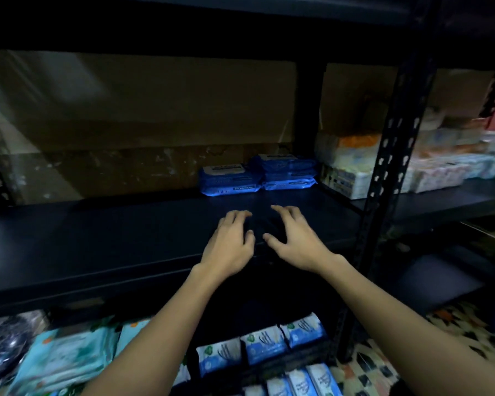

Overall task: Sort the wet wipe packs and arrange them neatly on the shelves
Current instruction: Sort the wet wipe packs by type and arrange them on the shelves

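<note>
Blue wet wipe packs lie at the back right of the black middle shelf (112,247): one flat pack (229,180) and, touching its right side, a short stack (287,171). My left hand (229,244) and my right hand (295,242) hover side by side over the shelf's front, a hand's length in front of those packs. The fingers of both are spread and loosely bent, with nothing visible in them. The gap between the hands is too dark to read. On the shelf below stand rows of blue-and-white packs (265,344) and teal packs (69,358).
A black perforated upright post (389,155) bounds the shelf on the right. Beyond it, the neighbouring shelf holds white, orange and pastel wrapped bundles (363,167). Brown cardboard (143,110) backs the middle shelf. A patterned floor (377,364) shows at the lower right.
</note>
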